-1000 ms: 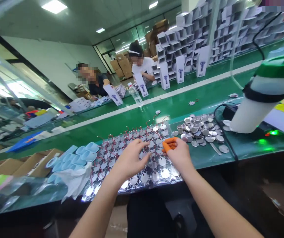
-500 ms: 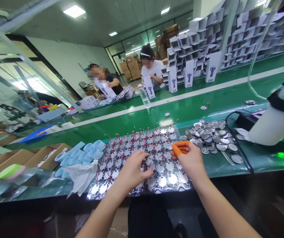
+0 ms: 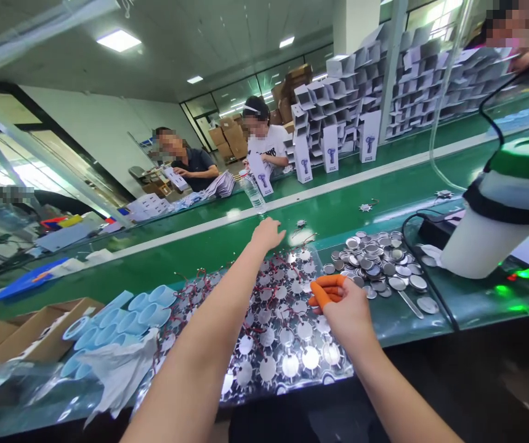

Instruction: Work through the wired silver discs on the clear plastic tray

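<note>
My left hand is stretched far forward over the green conveyor belt, fingers curled down at the far edge of a spread of shiny star-shaped discs with red wires. What it holds, if anything, is hidden. My right hand hovers over the right side of that spread, fingers bent together, with orange finger cots on two fingertips. Just to its right lies a pile of round silver discs.
A white and green cylinder with a black cable stands at the right. Light blue cups, crumpled white cloth and cardboard boxes lie at the left. A water bottle stands across the belt, where two people handle white product boxes.
My left hand has left the middle of the star-disc spread and reached forward to its far edge by the belt. My right hand has stayed about where it was.
</note>
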